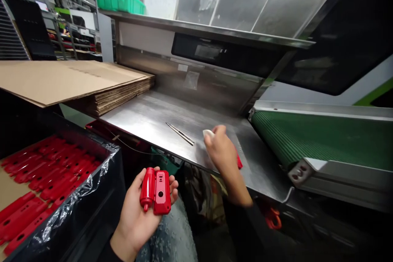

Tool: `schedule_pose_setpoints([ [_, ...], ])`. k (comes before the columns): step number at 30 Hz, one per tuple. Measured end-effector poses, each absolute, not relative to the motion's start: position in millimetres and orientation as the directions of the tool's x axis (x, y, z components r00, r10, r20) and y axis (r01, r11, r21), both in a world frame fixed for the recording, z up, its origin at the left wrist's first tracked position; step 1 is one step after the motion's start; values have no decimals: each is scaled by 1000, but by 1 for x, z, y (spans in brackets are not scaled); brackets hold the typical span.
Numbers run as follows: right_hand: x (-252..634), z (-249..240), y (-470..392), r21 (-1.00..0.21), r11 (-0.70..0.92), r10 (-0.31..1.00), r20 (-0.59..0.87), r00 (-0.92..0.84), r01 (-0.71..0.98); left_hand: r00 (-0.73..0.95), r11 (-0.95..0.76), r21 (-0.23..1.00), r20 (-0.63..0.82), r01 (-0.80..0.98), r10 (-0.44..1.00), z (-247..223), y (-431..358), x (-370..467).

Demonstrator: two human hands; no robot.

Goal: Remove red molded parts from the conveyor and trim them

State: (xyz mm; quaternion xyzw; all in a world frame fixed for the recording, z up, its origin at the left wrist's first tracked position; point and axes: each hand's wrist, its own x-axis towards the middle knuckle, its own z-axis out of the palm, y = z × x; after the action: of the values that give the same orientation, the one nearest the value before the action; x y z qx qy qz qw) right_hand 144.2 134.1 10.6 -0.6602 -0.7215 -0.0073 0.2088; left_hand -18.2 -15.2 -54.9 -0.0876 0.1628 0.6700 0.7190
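Cupped in our left hand (139, 208) lies a red plastic part (156, 190), while our right hand (221, 150) pinches a small white piece (208, 133) above a red scrap (238, 160) on the steel table (153, 118), near two thin rods (180, 133), so we judge fitting comes next.

Overhead light glares off the brushed steel bench (159, 118); corners fall dark, edges bow outward, and the right hand (221, 150) is motion-blurred.
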Motion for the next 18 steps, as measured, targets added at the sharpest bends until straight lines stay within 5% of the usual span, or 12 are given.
schedule_pose_setpoints([
  [2,140,-9,76,-328,212,889,456,-42,921,-34,12,123,-370,-992,928,-54,-13,-16],
  [4,132,-34,24,-307,571,684,691,-234,761,-107,-45,166,-389,-985,915,-52,-11,-11],
  [6,118,-55,-8,-344,723,607,730,-313,600,-175,-103,194,-406,-976,897,-48,-9,-3],
  [9,99,-66,-21,-426,742,614,742,-269,519,-252,-170,230,-397,-958,882,-39,-8,8],
  [18,93,-58,-20,-376,785,513,840,-177,493,-308,-209,280,-378,-937,873,-19,-9,9],
])
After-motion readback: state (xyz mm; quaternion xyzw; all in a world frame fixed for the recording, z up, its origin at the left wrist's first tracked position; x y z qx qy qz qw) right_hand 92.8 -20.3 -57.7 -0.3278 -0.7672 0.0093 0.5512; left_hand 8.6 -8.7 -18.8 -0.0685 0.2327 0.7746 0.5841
